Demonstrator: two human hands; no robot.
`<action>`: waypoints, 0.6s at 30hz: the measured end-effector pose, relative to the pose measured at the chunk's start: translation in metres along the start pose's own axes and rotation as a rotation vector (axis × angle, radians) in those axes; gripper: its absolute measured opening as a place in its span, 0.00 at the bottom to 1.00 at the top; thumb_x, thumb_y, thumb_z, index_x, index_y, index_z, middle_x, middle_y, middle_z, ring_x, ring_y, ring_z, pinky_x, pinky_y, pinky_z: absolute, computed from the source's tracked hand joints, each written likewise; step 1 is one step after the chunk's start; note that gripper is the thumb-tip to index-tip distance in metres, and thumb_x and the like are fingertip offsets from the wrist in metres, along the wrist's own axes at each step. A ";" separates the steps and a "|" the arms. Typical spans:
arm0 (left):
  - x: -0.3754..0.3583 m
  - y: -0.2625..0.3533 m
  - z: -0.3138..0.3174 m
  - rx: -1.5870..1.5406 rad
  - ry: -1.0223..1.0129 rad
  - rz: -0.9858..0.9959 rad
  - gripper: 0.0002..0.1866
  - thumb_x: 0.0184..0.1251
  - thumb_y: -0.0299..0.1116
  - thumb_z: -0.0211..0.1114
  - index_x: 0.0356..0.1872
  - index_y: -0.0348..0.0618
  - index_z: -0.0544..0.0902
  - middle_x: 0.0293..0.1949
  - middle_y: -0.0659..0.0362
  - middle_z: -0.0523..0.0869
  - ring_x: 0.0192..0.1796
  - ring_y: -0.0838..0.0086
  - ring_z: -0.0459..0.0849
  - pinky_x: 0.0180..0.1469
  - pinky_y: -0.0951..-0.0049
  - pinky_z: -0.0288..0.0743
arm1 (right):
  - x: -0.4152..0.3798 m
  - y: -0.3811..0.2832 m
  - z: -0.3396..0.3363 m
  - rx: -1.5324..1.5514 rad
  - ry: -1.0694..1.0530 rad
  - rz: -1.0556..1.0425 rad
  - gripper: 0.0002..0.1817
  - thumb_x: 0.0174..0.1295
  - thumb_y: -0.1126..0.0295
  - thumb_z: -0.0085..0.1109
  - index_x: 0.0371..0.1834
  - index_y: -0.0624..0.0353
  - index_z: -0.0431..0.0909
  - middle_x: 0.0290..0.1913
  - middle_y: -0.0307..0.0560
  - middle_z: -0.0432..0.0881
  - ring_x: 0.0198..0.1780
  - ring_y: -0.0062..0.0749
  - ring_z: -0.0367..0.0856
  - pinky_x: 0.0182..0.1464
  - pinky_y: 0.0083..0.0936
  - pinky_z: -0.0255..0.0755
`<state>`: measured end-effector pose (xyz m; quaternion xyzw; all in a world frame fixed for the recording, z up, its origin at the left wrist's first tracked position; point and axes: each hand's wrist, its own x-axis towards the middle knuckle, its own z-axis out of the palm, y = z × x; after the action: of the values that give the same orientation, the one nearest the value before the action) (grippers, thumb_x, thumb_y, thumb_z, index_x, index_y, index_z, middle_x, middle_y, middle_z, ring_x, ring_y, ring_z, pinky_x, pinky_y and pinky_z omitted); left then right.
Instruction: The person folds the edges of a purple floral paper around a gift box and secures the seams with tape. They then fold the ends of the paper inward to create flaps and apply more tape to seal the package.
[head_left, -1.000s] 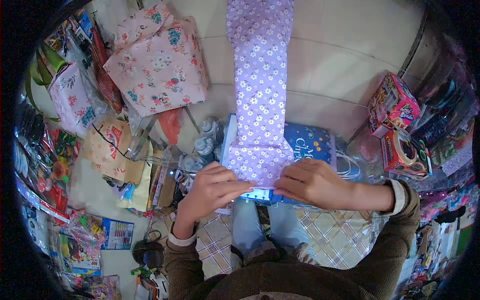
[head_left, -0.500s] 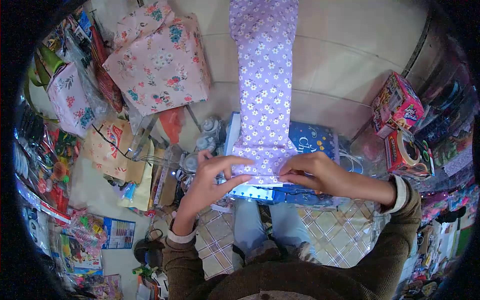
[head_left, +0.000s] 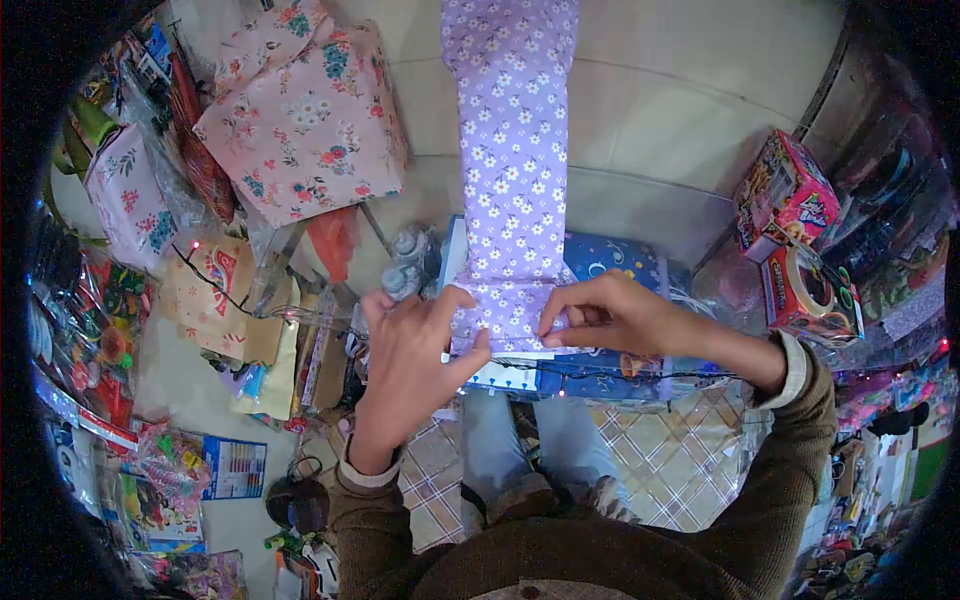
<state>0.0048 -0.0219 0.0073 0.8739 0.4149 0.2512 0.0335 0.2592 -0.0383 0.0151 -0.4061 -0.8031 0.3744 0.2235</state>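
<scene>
A long strip of purple paper with white flowers (head_left: pixel 515 170) runs from the top of the view down to a folded end near my body. At the left edge of that end, my left hand (head_left: pixel 415 360) has its thumb and forefinger apart, touching the paper. My right hand (head_left: pixel 610 320) pinches the right side of the folded end, its fingertips close together on the paper. Beneath the paper lies a dark blue printed package (head_left: pixel 620 262), with a dark wire of small lights (head_left: pixel 640 377) along its near edge.
Pink floral wrapped boxes (head_left: pixel 310 125) stand at the upper left. Brown paper bags (head_left: pixel 215 300) lie left of the hands. At the right, a pink box (head_left: pixel 785 190) stands behind a tape roll (head_left: pixel 808 287) on a red box.
The whole view has shifted a little, with most things now further left. My left thumb and forefinger have spread wider at the paper's edge, and the fingers of my right hand have curled more.
</scene>
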 end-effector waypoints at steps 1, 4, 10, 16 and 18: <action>-0.002 0.002 0.000 0.057 0.023 0.011 0.18 0.54 0.40 0.72 0.46 0.50 0.80 0.23 0.62 0.76 0.31 0.69 0.77 0.54 0.62 0.59 | 0.001 0.002 -0.001 0.016 -0.017 0.001 0.06 0.62 0.70 0.65 0.41 0.55 0.83 0.20 0.40 0.74 0.22 0.20 0.67 0.25 0.27 0.60; -0.005 0.015 -0.005 0.293 0.204 0.058 0.17 0.56 0.40 0.70 0.46 0.47 0.81 0.33 0.56 0.80 0.37 0.66 0.78 0.56 0.58 0.59 | 0.004 -0.001 -0.005 0.067 -0.060 0.052 0.07 0.63 0.70 0.66 0.42 0.57 0.83 0.19 0.31 0.67 0.23 0.12 0.60 0.24 0.19 0.52; -0.016 0.001 0.011 -0.184 0.062 0.358 0.14 0.58 0.27 0.65 0.47 0.40 0.83 0.47 0.56 0.83 0.47 0.63 0.81 0.56 0.60 0.70 | 0.010 0.004 -0.008 0.094 -0.104 0.074 0.07 0.61 0.66 0.67 0.40 0.54 0.83 0.17 0.32 0.68 0.21 0.16 0.63 0.23 0.22 0.55; -0.015 -0.022 0.024 -0.191 0.048 0.482 0.19 0.56 0.27 0.65 0.51 0.41 0.84 0.51 0.57 0.86 0.51 0.66 0.86 0.54 0.66 0.79 | 0.007 0.003 -0.006 0.102 -0.086 0.091 0.07 0.62 0.70 0.66 0.42 0.57 0.83 0.20 0.29 0.67 0.23 0.10 0.59 0.24 0.18 0.52; -0.013 -0.026 0.023 -0.127 0.038 0.523 0.19 0.57 0.28 0.64 0.51 0.41 0.84 0.53 0.58 0.86 0.54 0.67 0.85 0.56 0.66 0.78 | 0.005 0.000 -0.005 0.041 -0.046 0.066 0.07 0.61 0.72 0.67 0.42 0.57 0.84 0.20 0.33 0.69 0.23 0.13 0.63 0.25 0.19 0.57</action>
<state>-0.0099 -0.0116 -0.0248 0.9426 0.1590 0.2932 0.0145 0.2595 -0.0326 0.0187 -0.4190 -0.7863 0.4072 0.2011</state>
